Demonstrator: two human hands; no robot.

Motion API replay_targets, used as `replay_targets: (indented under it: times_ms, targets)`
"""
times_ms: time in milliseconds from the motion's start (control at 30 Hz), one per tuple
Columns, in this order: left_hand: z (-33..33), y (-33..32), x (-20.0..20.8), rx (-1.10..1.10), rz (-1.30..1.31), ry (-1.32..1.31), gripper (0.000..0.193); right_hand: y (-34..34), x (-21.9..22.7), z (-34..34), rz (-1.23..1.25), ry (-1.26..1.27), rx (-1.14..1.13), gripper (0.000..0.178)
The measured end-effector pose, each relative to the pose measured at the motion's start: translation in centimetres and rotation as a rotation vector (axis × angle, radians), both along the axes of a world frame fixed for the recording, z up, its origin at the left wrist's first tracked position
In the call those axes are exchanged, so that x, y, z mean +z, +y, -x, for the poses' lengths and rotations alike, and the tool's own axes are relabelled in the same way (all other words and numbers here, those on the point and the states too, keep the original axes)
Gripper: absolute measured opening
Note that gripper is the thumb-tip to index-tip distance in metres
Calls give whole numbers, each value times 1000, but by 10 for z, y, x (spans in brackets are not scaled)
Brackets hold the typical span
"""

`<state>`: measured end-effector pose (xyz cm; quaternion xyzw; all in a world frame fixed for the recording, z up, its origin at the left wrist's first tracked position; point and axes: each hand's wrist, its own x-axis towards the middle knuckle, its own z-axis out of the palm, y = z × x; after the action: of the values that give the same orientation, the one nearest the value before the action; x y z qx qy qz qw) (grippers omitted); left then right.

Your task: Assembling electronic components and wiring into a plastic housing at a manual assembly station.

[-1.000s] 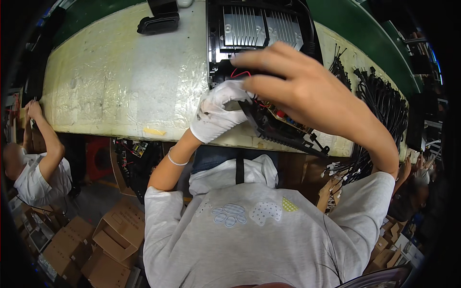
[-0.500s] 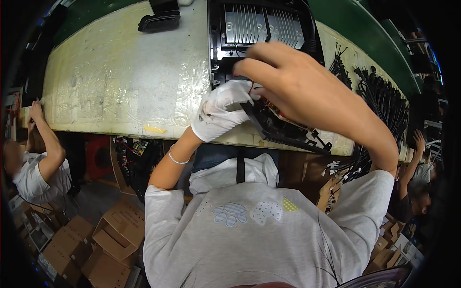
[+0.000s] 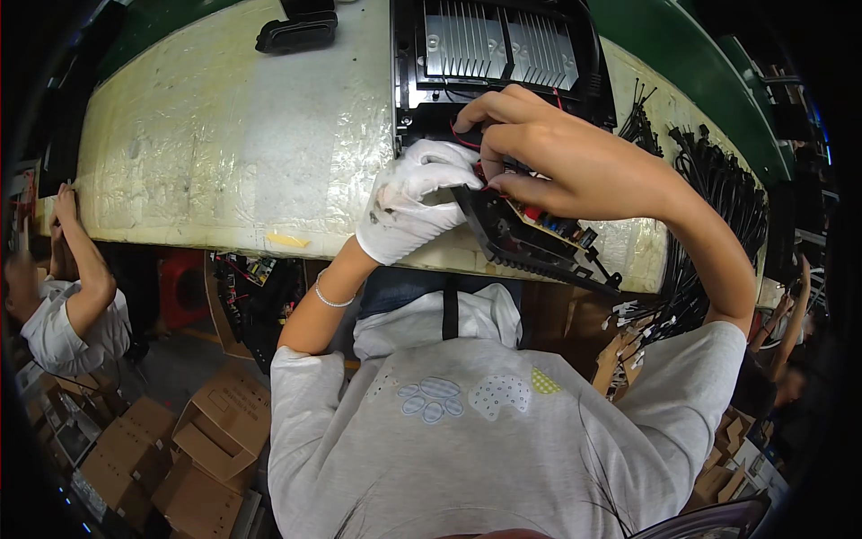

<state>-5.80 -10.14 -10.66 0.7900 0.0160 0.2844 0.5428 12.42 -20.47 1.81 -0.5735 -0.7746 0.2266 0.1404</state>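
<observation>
My left hand [image 3: 406, 205], in a stained white glove, grips the left end of a black plastic cover [image 3: 503, 242] tilted at the bench's near edge. A circuit board [image 3: 567, 234] with small coloured parts sits inside that cover. Bare and bent over the board, my right hand [image 3: 575, 160] has its thumb and index finger pinched on a thin red wire [image 3: 461, 138], close to my left fingertips. Just beyond both hands lies a black housing [image 3: 409, 81] with finned silver heat sinks [image 3: 462, 45]. My right hand covers part of the board and the wire's ends.
A bundle of black cables [image 3: 709, 189] lies at the right of the bench [image 3: 224, 153]. A black plastic part [image 3: 296, 36] sits at the far left. Cardboard boxes [image 3: 224, 422] stand on the floor at left. Other people work at both sides.
My right hand has turned and drawn slightly back, its thumb and index finger now pinching beside the cover's edge. More of the circuit board shows. The housing has shifted slightly; my left hand barely moved.
</observation>
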Motion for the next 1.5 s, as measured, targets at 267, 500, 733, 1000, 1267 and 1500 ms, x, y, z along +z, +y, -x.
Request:
replay_targets:
  times_ms: [267,500,733,1000,1267,1500]
  targets:
    - [1,3,7,-69,-115,73,22,6,19,12,1,-203,196,12]
    - [0,9,3,-186,-202,54,18,-6,5,22,-164,-448,48,15]
    - [1,-4,-9,-52,54,-130,37,-49,-5,0,-910,-194,-225,45]
    - [11,-6,27,76,-536,-323,40,-145,0,19,-465,-464,-201,49]
    - [-23,62,108,561,-261,9,55,-11,55,-49,-880,-469,-429,23]
    - [-6,33,113,292,-114,107,117,68,-12,-114,-228,-287,-666,52]
